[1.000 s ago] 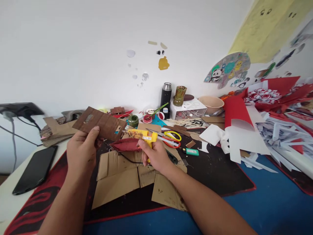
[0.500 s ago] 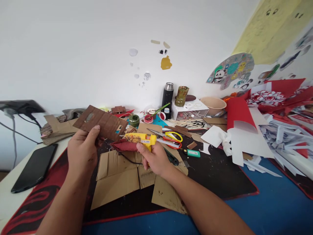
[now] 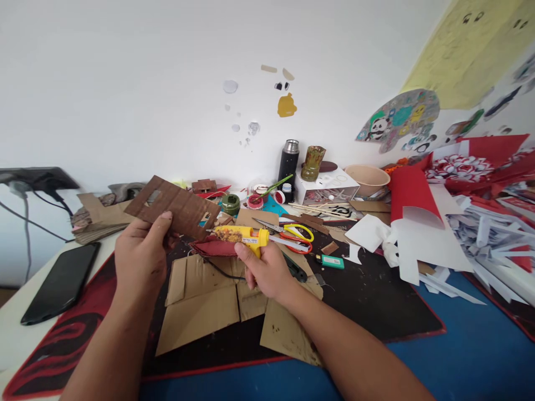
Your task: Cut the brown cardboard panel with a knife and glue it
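Observation:
My left hand (image 3: 144, 245) pinches the lower left edge of a brown cardboard panel (image 3: 179, 214), with small cut-out openings near its ends. The panel is held up at a tilt above the table. My right hand (image 3: 267, 267) is wrapped around the handle of a yellow glue gun (image 3: 242, 236), smeared with brown residue. Its nozzle points left, close to the panel's lower right corner; whether they touch I cannot tell. Beneath my hands lie flat cardboard sheets (image 3: 200, 317) and a dark red folded piece (image 3: 217, 247).
Scissors (image 3: 288, 228) and a green lighter (image 3: 332, 262) lie right of the glue gun. Behind stand paint jars (image 3: 230, 204), a black thermos (image 3: 288, 164) and a white box (image 3: 326, 186). A phone (image 3: 62, 284) rests at left; red paper (image 3: 413, 195) and paper scraps (image 3: 493, 239) lie right.
The view has shifted slightly, so the scene sits a little further right. Both hands keep their holds, and the panel and glue gun stay nearly in the same position relative to each other.

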Motion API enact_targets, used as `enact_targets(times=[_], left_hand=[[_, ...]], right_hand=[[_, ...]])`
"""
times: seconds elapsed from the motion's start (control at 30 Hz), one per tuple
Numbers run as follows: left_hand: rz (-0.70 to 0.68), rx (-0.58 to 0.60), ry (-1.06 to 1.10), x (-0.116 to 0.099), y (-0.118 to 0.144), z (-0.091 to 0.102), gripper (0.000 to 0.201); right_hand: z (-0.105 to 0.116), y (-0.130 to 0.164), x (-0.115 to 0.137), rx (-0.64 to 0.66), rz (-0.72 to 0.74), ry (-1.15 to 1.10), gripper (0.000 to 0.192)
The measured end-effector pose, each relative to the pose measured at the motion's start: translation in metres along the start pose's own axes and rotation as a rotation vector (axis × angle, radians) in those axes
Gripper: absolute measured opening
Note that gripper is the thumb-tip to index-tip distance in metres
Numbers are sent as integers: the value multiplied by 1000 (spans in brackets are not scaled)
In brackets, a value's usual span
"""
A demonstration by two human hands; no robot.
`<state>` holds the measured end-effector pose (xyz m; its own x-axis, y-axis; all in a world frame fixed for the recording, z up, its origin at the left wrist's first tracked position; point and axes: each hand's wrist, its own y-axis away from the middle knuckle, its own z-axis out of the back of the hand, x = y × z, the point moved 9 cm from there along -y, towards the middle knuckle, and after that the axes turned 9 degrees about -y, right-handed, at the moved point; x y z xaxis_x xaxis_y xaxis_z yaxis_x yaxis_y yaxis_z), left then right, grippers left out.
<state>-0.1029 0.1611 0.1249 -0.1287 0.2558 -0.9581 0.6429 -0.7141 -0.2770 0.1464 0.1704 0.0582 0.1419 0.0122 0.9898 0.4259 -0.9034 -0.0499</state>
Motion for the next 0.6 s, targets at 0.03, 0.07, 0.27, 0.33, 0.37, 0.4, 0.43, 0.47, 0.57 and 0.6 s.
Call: enact_targets(times=[0.03, 0.07, 0.27, 0.33, 0.37, 0.4, 0.43, 0.47, 0.57, 0.6], left_hand=[[0, 1, -2, 0, 0, 0, 36], [0, 2, -4, 0, 0, 1, 35], [-2, -6, 0, -2, 0, 1, 34], [-2, -8, 3, -2, -1, 0, 34], [-2, -8, 3, -2, -1, 0, 35], [-2, -9, 3, -2, -1, 0, 35], [-2, -11, 1, -1, -1, 0, 35], [-2, -14, -1, -1, -1, 1, 35], [-4, -29, -6, 0, -1, 3, 35], [-4, -32, -6, 0, -1, 4, 35]], right_hand=[[0, 0, 0, 0, 1, -5, 69], [0, 0, 0, -3, 3, -6, 70], [1, 0, 0, -15, 9, 17, 71], [1, 1, 0, -13, 8, 30, 73], [0, 1, 0, -10, 5, 36, 74], [0, 1, 0, -7, 3, 43, 75], [0, 1, 0, -5, 2, 48, 76], [0, 2, 0, -3, 0, 52, 77], [0, 2, 1, 0, -3, 65, 78], [0, 2, 1, -1, -2, 67, 78]])
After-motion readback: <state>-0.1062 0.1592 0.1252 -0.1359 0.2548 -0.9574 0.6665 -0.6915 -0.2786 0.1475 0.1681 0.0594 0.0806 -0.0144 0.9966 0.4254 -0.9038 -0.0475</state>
